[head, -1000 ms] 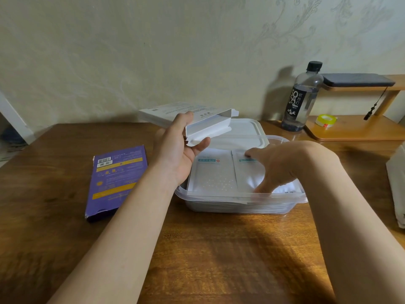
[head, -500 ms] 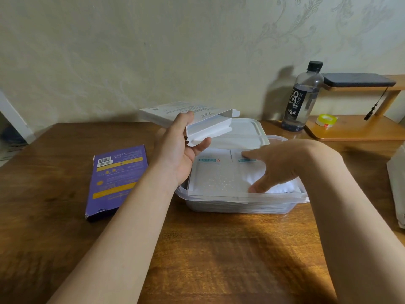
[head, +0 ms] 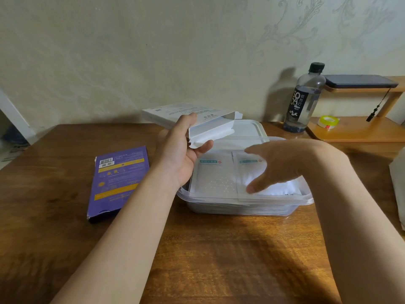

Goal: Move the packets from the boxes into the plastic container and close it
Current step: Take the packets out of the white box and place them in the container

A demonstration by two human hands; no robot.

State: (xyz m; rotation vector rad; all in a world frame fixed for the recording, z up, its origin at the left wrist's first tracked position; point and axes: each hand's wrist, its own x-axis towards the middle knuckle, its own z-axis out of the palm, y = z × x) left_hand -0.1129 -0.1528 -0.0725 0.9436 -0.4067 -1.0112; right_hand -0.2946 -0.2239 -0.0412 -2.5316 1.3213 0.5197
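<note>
A clear plastic container (head: 247, 206) sits in the middle of the wooden table, with white packets (head: 213, 178) lying flat inside it. Behind it lies its white lid (head: 247, 129). My left hand (head: 182, 154) holds a white box (head: 197, 118) by its open end, above the container's far left corner. Over the right packets hovers my right hand (head: 278, 167), fingers spread, with nothing in it. A purple box (head: 118, 181) lies flat on the table to the left.
A soda bottle (head: 304, 99) stands at the back right next to a low wooden shelf (head: 359, 130) with a roll of tape (head: 328, 122) on it and a dark flat device (head: 359, 81) on top. The wall runs close behind the table.
My right hand has lifted off the packets and spread its fingers, and now hovers just above them. My left hand and the white box have stayed in place.
</note>
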